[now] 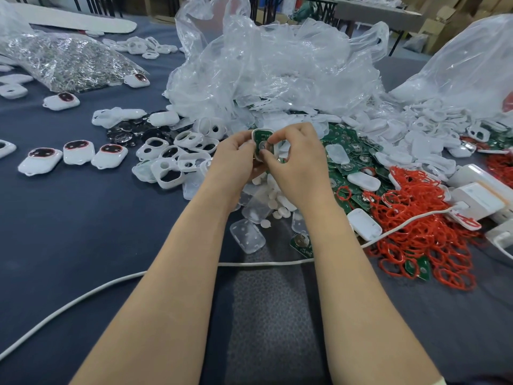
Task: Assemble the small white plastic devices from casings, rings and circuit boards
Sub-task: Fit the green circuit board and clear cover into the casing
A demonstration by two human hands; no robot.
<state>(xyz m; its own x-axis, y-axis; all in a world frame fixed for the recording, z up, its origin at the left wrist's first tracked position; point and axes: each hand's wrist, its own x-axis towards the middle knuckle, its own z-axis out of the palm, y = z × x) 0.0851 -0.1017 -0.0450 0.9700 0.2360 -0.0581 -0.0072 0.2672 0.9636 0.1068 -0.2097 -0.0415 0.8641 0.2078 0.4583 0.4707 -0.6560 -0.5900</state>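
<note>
Left hand grips the casing upright above the middle pile, steadying it, I judge, so the right hand's pinch can seat the board inside; rings wait right, within reach.

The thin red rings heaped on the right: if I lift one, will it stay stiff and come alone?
Probably floppy: the thin red rings lie bent into uneven loops. Probably not alone: they are interlaced in the heap, so neighbours may lift too.
</note>
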